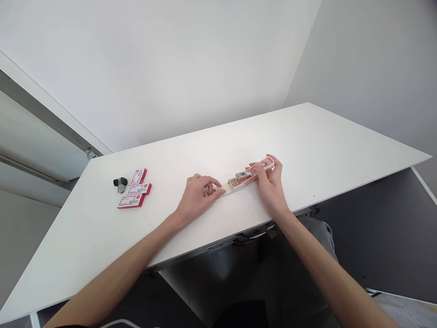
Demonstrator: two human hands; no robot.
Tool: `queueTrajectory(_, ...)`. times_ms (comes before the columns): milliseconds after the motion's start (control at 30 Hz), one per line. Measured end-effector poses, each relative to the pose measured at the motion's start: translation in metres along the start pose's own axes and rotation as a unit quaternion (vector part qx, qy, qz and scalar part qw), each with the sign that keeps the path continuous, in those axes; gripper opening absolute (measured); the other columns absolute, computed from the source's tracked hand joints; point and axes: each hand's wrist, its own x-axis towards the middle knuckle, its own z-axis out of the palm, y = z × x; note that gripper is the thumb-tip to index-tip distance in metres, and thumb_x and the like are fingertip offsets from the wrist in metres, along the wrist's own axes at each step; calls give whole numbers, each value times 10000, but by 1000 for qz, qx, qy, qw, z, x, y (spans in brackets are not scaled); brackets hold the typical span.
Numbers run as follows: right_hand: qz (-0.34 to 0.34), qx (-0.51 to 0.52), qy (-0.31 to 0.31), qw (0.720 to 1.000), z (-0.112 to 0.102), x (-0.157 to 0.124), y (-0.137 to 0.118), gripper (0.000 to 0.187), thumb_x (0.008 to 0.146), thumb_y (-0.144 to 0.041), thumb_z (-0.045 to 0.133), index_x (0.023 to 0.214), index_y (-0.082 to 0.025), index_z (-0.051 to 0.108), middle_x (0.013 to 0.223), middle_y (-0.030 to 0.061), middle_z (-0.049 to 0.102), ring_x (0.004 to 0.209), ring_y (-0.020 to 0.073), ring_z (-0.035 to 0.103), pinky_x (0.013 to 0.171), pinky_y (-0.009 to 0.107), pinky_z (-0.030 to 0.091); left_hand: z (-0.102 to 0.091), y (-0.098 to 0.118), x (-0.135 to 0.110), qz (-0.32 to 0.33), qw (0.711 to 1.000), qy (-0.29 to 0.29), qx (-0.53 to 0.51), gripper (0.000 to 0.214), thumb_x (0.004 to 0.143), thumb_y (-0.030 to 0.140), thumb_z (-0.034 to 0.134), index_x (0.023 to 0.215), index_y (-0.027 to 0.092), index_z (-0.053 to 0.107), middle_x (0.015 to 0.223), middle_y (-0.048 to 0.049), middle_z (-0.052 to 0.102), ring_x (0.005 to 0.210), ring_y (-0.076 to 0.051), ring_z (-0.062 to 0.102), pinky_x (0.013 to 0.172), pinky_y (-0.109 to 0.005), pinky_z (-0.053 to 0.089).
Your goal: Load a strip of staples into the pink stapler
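**Opened stapler held between two hands**

Head view: right hand [271,182] curled around the pink stapler [251,173], which already lies open on the table [324,136]. Left hand [198,193], just beside the stapler's tip, pinches a small metal piece [212,192] that is still outside the stapler. Red boxes [136,191] lie well to that hand's left

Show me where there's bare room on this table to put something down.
Bare: far right corner of the table beyond the right hand, and the stretch between the red boxes and the left hand. Crowded: around the pink stapler.
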Motion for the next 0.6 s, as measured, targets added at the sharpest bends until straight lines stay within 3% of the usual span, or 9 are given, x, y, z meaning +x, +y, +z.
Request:
queueTrajectory(167,-5,-31,38,999,-4,2,2,591,1024,-525,575,1511,-260,371,1361,115,688,1349,259,654,1189,481,501,-12,-9,-8,95,989,73,92,161,1026,348,640,1115,245,727,1081,-57,730,1155,-265,600,1116,-487,427)
queueTrajectory(300,-31,-75,75,994,-7,3,6,535,1003,-450,566,1470,-214,456,1426,170,588,1341,289,618,1179,500,499,-42,-38,-24,89,970,125,189,222,1033,389,625,1179,241,701,1229,-102,697,1246,-298,580,1144,-524,414)
queueTrajectory(367,-50,-92,92,990,-9,3,10,495,990,-411,560,1438,-211,491,1455,185,531,1354,301,588,1181,520,492,-64,-55,-36,59,957,158,238,250,1028,419,612,1181,239,694,1265,-118,677,1286,-321,560,1200,-568,366)
queueTrajectory(467,-84,-117,99,985,-9,3,14,433,965,-340,553,1379,-216,524,1448,181,499,1394,311,531,1164,530,497,-99,-79,-57,-38,938,194,286,339,1008,481,589,1210,224,681,1368,-154,633,1393,-382,483,1216,-609,342)
queueTrajectory(600,-93,-139,91,982,-9,0,12,383,938,-287,558,1315,-215,547,1441,184,487,1303,309,567,1071,514,552,-130,-99,-86,-149,921,194,302,562,960,621,567,1319,192,623,1539,-207,518,1502,-448,381,1247,-651,295)
